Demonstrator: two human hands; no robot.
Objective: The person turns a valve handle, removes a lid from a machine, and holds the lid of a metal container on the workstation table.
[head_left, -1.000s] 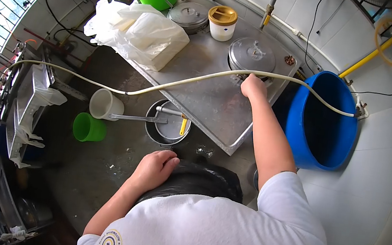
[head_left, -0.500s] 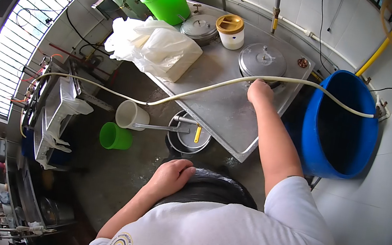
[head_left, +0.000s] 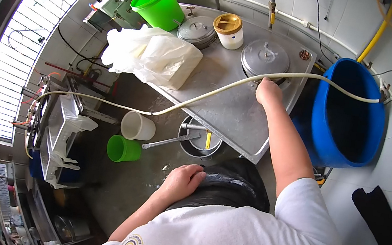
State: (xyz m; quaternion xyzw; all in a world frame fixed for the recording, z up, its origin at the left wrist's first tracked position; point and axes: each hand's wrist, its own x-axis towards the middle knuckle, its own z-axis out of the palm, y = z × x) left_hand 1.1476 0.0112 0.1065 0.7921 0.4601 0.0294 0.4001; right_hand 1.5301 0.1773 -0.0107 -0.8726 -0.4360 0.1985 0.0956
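Note:
My right hand (head_left: 269, 92) is closed at the near rim of a lidded metal pot (head_left: 265, 61), just below a cream hose (head_left: 221, 86). What its fingers grip is hidden. The round lid with a small knob lies on the pot, which is set into the steel worktop (head_left: 218, 110). Down by my lap, my left hand (head_left: 181, 184) rests against a black apron (head_left: 227, 183) with its fingers curled, and nothing shows in them.
A white plastic bag (head_left: 155, 55), green bucket (head_left: 157, 5), another lidded pot (head_left: 197, 30) and brown-lidded tub (head_left: 228, 32) stand on the worktop. A blue barrel (head_left: 325, 116) is at right. Floor: white bucket (head_left: 137, 126), green bucket (head_left: 123, 149), dark basin (head_left: 190, 144).
The view has shifted and turned slightly, and a black shape now shows at the lower right. My right hand stays at the pot's rim; my left hand remains against the apron.

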